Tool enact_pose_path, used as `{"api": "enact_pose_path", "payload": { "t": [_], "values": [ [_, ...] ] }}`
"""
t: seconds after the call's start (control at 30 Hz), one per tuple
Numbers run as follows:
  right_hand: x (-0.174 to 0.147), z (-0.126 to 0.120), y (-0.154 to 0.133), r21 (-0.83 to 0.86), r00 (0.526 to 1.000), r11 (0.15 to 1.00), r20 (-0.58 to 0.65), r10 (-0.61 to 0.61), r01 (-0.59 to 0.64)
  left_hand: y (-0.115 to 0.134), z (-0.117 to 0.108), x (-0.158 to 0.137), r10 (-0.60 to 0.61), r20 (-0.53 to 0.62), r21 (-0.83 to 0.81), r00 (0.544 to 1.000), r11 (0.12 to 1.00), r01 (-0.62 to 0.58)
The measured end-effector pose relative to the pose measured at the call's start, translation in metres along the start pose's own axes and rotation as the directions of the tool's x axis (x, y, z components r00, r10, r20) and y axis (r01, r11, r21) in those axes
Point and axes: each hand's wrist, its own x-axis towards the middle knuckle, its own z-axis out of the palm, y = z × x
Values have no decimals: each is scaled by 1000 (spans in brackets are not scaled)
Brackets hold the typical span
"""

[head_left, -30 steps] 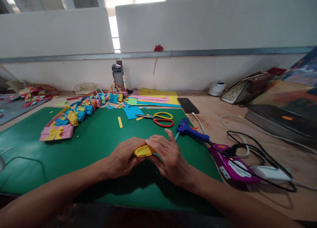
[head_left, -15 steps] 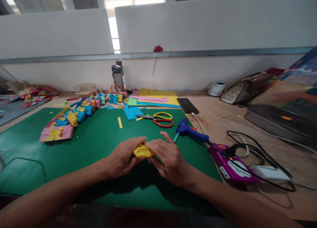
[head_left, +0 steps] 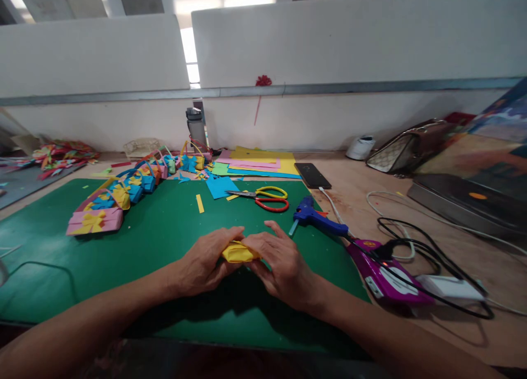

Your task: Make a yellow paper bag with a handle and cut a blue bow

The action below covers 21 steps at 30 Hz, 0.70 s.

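Note:
Between my two hands is a small folded yellow paper piece (head_left: pixel 239 252), boxy in shape, held above the green mat (head_left: pixel 164 220). My left hand (head_left: pixel 209 260) closes on its left end, thumb on top and fingers beneath. My right hand (head_left: pixel 283 264) grips the right end, with one finger raised off it; part of the paper is hidden under these fingers. Beyond my hands lie scissors (head_left: pixel 263 198) with one yellow and one red handle, a blue paper square (head_left: pixel 221 187) and a narrow yellow strip (head_left: pixel 200 203).
A blue glue gun (head_left: pixel 319 219) rests at the mat's right edge, beside a purple power strip (head_left: pixel 385 275) with tangled cables. Small paper baskets (head_left: pixel 94 221) stand in a row at left. Coloured sheets (head_left: pixel 263 162), a phone (head_left: pixel 313 175) and a bottle (head_left: pixel 196 128) are farther back.

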Motion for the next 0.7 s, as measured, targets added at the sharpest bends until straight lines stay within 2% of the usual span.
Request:
{"api": "enact_pose_path", "payload": {
  "t": [0.13,0.5,0.7],
  "values": [
    [-1,1,1,20,1000,1000,3,1,-1,0,-1,1,-8,32,-8,999,1000,8],
    [-2,4,4,29,1000,1000,-3,-10,10,-3,2,-4,-13,30,-32,999,999,14],
    [1,-3,2,-6,998,1000,-69,-3,3,-6,2,-4,-71,-8,-146,997,987,69]
  ]
}}
